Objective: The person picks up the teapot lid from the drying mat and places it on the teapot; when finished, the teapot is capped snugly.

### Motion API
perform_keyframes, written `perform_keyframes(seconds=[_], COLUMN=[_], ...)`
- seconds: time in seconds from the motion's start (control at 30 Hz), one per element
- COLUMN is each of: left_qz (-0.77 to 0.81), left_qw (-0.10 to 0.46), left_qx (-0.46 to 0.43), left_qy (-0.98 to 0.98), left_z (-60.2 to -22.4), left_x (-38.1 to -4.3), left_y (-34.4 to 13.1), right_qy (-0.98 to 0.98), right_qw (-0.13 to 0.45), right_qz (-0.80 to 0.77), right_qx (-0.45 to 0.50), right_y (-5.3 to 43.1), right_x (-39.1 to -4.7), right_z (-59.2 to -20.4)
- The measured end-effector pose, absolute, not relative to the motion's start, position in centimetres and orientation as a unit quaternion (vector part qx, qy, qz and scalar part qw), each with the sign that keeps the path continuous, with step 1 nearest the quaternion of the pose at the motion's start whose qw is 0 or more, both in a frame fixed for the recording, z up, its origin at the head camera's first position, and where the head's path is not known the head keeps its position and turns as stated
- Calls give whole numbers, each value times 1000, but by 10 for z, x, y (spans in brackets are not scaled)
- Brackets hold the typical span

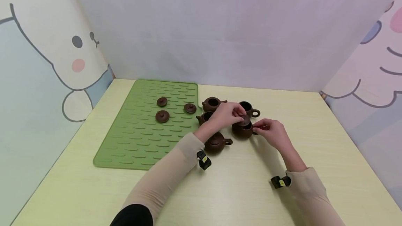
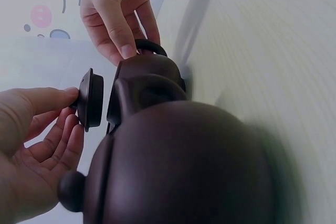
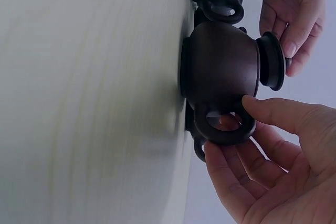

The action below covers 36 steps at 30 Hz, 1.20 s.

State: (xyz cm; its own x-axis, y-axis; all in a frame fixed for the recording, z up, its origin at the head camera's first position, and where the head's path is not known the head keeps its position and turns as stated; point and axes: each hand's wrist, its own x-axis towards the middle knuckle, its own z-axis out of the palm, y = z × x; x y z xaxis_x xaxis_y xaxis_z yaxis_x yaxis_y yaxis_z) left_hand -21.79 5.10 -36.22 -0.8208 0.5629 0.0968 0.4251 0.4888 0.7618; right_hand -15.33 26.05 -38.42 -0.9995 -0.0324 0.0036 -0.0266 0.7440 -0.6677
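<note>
My left hand (image 1: 226,115) pinches a small dark brown teapot lid (image 2: 92,100) by its knob. The lid hangs tilted just above the open mouth of a dark brown teapot (image 3: 223,64). That pot stands on the table, and my right hand (image 1: 272,133) grips its loop handle (image 3: 224,132) between thumb and fingers. In the left wrist view, a narrow gap shows between lid and pot rim. Close by, below my left wrist in the head view, sits a teapot with its lid on (image 1: 215,143).
Three loose lids, one of them at the right (image 1: 190,108), lie on a green ridged mat (image 1: 125,142). Lidless teapots stand behind: one at the mat's edge (image 1: 211,104), one partly behind my left hand (image 1: 205,118), one with its handle rightward (image 1: 248,108). The pale table (image 1: 238,191) extends in front.
</note>
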Motion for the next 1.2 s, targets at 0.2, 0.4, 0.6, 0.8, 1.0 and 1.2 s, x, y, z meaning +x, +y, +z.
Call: perform_keyframes(seconds=[0.2, 0.4, 0.6, 0.8, 1.0, 1.2], left_qz=[416, 410, 389, 369, 363, 357], left_qw=[81, 78, 77, 80, 80, 80], left_qx=[288, 289, 297, 295, 297, 296], left_qy=[859, 861, 868, 878, 880, 883], left_z=[-366, -368, -366, -369, -370, -370], left_x=[-217, -218, -217, -216, -216, -215], left_y=[56, 61, 65, 66, 67, 69], right_qy=[934, 934, 935, 936, 937, 936], right_qw=[6, 9, 3, 0, -2, -2], right_qz=[-356, -356, -354, -352, -350, -351], right_qx=[-13, -11, -13, -14, -17, -17], right_y=[261, 261, 261, 261, 261, 261], right_x=[-154, -154, -154, -153, -154, -154], right_z=[-385, -384, -385, -386, -386, -386])
